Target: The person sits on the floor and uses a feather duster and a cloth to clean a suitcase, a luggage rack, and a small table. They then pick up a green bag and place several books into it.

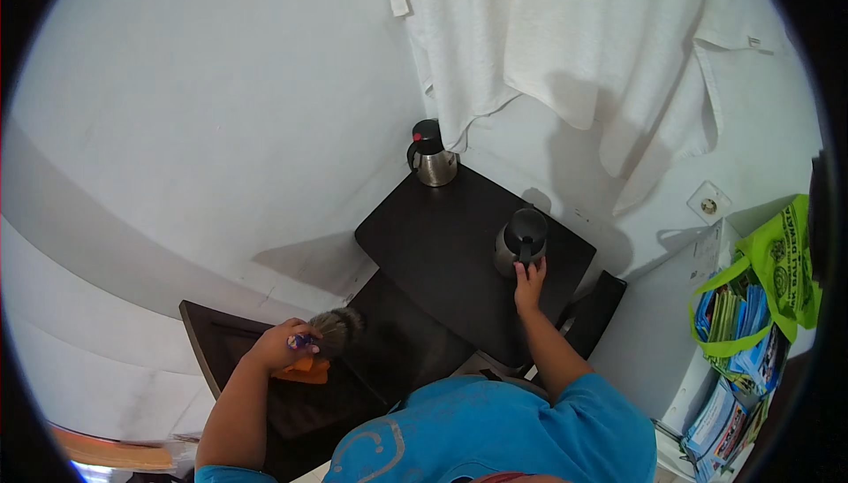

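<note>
In my left hand [283, 345] is the purple patterned handle of a grey-brown duster [339, 330]. An orange cloth [308, 370] shows just under that hand; whether it is gripped or only lies there I cannot tell. My right hand [530, 284] has its fingers on the black handle of a steel vacuum jug [507, 254] with a black lid. This jug stands on the dark tabletop [430, 251], towards its right side. A second steel vacuum jug [435, 169], with a red button on its black top, stands at the far corner.
A dark lower surface [404, 330] extends left below the tabletop, beside a raised dark panel [218, 337]. White fabric [563, 32] hangs above the far corner. To the right, a white cabinet [652, 337] bears a green bag [782, 251] and stacked packets [715, 423]. A wall socket [709, 205] sits above it.
</note>
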`<state>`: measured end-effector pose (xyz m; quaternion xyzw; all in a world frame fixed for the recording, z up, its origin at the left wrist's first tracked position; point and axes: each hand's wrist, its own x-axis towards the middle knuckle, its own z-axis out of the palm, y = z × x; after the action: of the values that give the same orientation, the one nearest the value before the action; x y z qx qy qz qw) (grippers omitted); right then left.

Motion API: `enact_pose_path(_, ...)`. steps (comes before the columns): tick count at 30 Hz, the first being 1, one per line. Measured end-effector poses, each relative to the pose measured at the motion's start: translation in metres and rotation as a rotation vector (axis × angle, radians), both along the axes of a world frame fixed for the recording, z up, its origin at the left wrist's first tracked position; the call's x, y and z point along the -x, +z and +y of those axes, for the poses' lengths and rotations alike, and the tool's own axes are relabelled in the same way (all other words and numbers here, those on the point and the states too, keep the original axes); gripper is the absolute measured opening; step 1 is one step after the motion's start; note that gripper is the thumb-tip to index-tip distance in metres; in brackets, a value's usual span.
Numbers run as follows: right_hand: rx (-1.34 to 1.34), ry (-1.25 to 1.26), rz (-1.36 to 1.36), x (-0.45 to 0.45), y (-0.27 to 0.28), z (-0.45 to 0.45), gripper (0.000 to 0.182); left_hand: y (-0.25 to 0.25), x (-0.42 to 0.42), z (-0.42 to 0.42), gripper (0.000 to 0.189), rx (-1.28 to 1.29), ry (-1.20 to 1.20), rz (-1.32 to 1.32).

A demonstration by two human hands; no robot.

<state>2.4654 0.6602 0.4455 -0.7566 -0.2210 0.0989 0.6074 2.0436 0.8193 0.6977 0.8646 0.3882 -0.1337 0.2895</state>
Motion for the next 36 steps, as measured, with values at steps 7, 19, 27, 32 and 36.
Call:
enact_pose_path(7, 0.037, -0.003, 0.056, -0.029, -0.003, 0.132, 0.036, 0.003, -0.007, 0.000, 0.030, -0.010, -0.017, 0.013)
enact_pose_path(19, 0.250, -0.259, -0.067, -0.026, -0.005, 0.280, 0.041, 0.005, -0.007, -0.002, 0.033, 0.058, 0.014, -0.001)
enact_pose_path(27, -0.114, -0.269, 0.099, 0.016, -0.004, 0.237, 0.037, 0.004, -0.005, 0.003, 0.027, 0.039, -0.029, 0.001)
enact_pose_path(32, -0.020, 1.179, 1.076, 0.186, 0.077, 0.115, 0.055, -0.028, 0.022, 0.010, 0.030, 0.089, -0.041, -0.053)
enact_pose_path(36, -0.066, 1.563, 1.074, 0.232, 0.160, 0.062, 0.063, -0.020, 0.010, 0.013, 0.042, 0.006, -0.109, 0.021)
